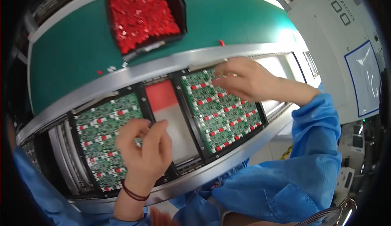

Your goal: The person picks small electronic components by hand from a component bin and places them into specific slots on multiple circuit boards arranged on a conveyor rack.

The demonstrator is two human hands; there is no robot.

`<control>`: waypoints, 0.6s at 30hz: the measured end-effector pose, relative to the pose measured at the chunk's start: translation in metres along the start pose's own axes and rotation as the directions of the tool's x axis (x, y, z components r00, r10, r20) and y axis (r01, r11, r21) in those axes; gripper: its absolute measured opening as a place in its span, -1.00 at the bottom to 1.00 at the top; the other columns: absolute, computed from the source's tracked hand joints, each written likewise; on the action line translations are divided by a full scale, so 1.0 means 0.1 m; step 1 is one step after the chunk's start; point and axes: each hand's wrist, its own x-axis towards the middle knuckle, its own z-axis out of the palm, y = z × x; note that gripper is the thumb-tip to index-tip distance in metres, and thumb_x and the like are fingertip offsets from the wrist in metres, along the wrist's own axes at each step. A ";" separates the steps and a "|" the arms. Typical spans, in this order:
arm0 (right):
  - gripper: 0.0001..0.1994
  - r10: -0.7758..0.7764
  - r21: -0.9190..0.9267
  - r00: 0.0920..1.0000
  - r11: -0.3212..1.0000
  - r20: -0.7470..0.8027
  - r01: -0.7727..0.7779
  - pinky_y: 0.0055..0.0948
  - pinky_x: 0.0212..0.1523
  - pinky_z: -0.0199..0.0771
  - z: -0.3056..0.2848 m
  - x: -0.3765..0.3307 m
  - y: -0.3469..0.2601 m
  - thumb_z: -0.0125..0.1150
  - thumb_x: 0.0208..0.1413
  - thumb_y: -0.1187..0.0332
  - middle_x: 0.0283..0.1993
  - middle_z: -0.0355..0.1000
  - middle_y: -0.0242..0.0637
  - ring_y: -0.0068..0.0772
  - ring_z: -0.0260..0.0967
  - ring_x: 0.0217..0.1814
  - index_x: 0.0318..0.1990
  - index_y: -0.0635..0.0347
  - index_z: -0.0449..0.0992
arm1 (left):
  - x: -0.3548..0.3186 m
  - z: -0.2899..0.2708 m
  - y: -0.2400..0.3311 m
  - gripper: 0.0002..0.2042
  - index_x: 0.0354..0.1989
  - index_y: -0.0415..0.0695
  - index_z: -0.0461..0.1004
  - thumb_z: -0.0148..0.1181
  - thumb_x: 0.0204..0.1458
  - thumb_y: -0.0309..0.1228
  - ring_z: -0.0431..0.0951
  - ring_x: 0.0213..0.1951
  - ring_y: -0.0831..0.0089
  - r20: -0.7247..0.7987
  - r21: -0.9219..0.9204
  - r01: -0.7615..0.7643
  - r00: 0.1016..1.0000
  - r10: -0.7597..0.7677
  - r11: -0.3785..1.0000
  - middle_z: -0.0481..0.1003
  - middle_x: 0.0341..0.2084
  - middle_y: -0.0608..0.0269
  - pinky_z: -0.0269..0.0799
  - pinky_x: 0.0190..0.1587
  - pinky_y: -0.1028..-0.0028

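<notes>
My left hand (pixel 146 150) is curled, its thumb and forefinger close together over the right edge of the left circuit board panel (pixel 95 138). Whether a part sits between those fingers is hidden. At the far edge of the right circuit board panel (pixel 220 116), my right hand (pixel 248 78) reaches down with its fingertips pinched; whatever they hold is too small to make out. Both green panels lie in black frames and carry rows of small red and white parts. The left hand covers some of the left panel, the right hand the far right corner of the other.
Beyond the metal rail (pixel 163 63), a black bin (pixel 182 12) full of small red parts stands on a green surface (pixel 228 14). One loose red part (pixel 222 43) lies near the rail. A pale machine housing (pixel 326 43) rises at right. Between the panels is a red-and-grey strip (pixel 161 96).
</notes>
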 end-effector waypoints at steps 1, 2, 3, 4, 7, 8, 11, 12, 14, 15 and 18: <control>-0.81 -0.039 -0.085 0.997 0.996 -0.062 0.034 -0.30 -0.26 0.35 0.04 0.24 0.09 0.17 -0.15 0.50 -0.23 0.32 -0.23 -0.24 0.32 -0.25 -0.29 0.17 0.47 | -0.01 0.00 -0.01 -0.72 -0.36 -0.08 0.45 0.15 -0.33 -0.66 0.34 -0.47 0.37 0.056 -0.069 0.027 0.998 -0.023 0.997 0.29 -0.39 0.17 0.25 -0.57 0.53; -0.82 -0.071 -0.158 0.989 0.986 -0.132 0.050 -0.29 -0.24 0.35 0.18 0.52 0.13 0.16 -0.16 0.51 -0.21 0.32 -0.23 -0.23 0.32 -0.22 -0.31 0.17 0.46 | -0.05 -0.03 -0.08 -0.77 -0.42 -0.11 0.43 0.15 -0.33 -0.64 0.32 -0.62 0.41 0.074 -0.098 0.010 0.997 -0.003 0.995 0.28 -0.55 0.25 0.25 -0.61 0.51; -0.84 -0.082 -0.193 0.984 0.980 -0.156 0.051 -0.29 -0.23 0.37 0.26 0.77 0.25 0.14 -0.14 0.51 -0.21 0.33 -0.23 -0.21 0.33 -0.21 -0.32 0.18 0.46 | -0.06 -0.04 -0.08 -0.77 -0.42 -0.11 0.43 0.15 -0.33 -0.64 0.32 -0.62 0.41 0.055 -0.089 0.011 0.998 -0.006 0.996 0.28 -0.55 0.25 0.25 -0.61 0.51; -0.85 -0.100 -0.224 0.978 0.973 -0.183 0.057 -0.29 -0.22 0.38 0.33 0.99 0.38 0.13 -0.12 0.50 -0.20 0.34 -0.23 -0.20 0.34 -0.19 -0.32 0.19 0.46 | -0.06 -0.05 -0.08 -0.81 -0.47 -0.11 0.40 0.13 -0.34 -0.62 0.32 -0.63 0.43 0.145 -0.087 -0.018 0.989 0.030 0.996 0.25 -0.58 0.28 0.26 -0.62 0.52; -0.83 0.167 -0.070 0.986 0.983 -0.016 -0.168 -0.29 -0.17 0.40 0.53 1.39 0.63 0.11 -0.08 0.47 -0.20 0.36 -0.23 -0.18 0.36 -0.17 -0.26 0.21 0.47 | -0.09 -0.06 -0.09 -0.87 -0.56 -0.12 0.33 0.09 -0.35 -0.58 0.34 -0.65 0.48 0.262 -0.066 -0.053 0.963 0.069 0.996 0.21 -0.65 0.32 0.27 -0.64 0.53; -0.83 0.167 -0.074 0.986 0.983 -0.016 -0.168 -0.29 -0.17 0.40 0.53 1.45 0.64 0.11 -0.08 0.47 -0.20 0.36 -0.23 -0.18 0.36 -0.17 -0.26 0.21 0.47 | -0.07 -0.06 -0.13 -0.88 -0.61 -0.11 0.29 0.07 -0.36 -0.56 0.35 -0.65 0.50 0.301 -0.060 -0.081 0.949 0.095 0.995 0.18 -0.67 0.33 0.27 -0.64 0.53; -0.79 0.264 -0.126 0.962 0.959 0.072 -0.254 -0.29 -0.15 0.41 0.57 1.66 0.65 0.11 -0.05 0.42 -0.21 0.38 -0.23 -0.18 0.37 -0.17 -0.21 0.21 0.47 | -0.08 -0.08 -0.19 -0.87 -0.62 -0.10 0.25 0.06 -0.39 -0.54 0.35 -0.65 0.51 0.266 -0.077 -0.091 0.958 0.108 0.993 0.17 -0.67 0.32 0.26 -0.64 0.54; -0.79 0.267 -0.128 0.961 0.958 0.072 -0.257 -0.30 -0.15 0.41 0.60 1.70 0.66 0.11 -0.05 0.41 -0.21 0.38 -0.24 -0.18 0.37 -0.17 -0.21 0.20 0.47 | -0.07 -0.09 -0.20 -0.87 -0.62 -0.10 0.25 0.06 -0.39 -0.54 0.35 -0.65 0.51 0.264 -0.074 -0.086 0.959 0.103 0.994 0.17 -0.67 0.32 0.26 -0.64 0.54; -0.78 0.266 -0.130 0.961 0.958 0.072 -0.255 -0.30 -0.15 0.41 0.63 1.78 0.69 0.11 -0.05 0.40 -0.21 0.38 -0.24 -0.18 0.38 -0.18 -0.20 0.20 0.47 | -0.06 -0.12 -0.21 -0.87 -0.59 -0.10 0.27 0.06 -0.39 -0.54 0.35 -0.65 0.52 0.298 -0.083 -0.102 0.947 0.122 0.991 0.19 -0.66 0.33 0.28 -0.63 0.54; -0.78 0.256 -0.126 0.963 0.961 0.081 -0.245 -0.30 -0.16 0.41 0.62 1.80 0.70 0.10 -0.05 0.39 -0.22 0.38 -0.24 -0.19 0.38 -0.18 -0.20 0.19 0.47 | -0.07 -0.12 -0.23 -0.87 -0.59 -0.10 0.27 0.06 -0.39 -0.54 0.35 -0.65 0.52 0.296 -0.083 -0.099 0.948 0.120 0.992 0.19 -0.66 0.33 0.28 -0.63 0.54; -0.79 0.239 -0.134 0.967 0.965 0.092 -0.226 -0.29 -0.15 0.40 0.62 1.82 0.68 0.09 -0.05 0.40 -0.23 0.39 -0.25 -0.19 0.38 -0.18 -0.22 0.19 0.48 | -0.09 -0.14 -0.24 -0.87 -0.54 -0.11 0.39 0.13 -0.32 -0.60 0.37 -0.68 0.44 0.337 -0.129 -0.080 0.934 0.120 0.988 0.26 -0.67 0.32 0.25 -0.65 0.49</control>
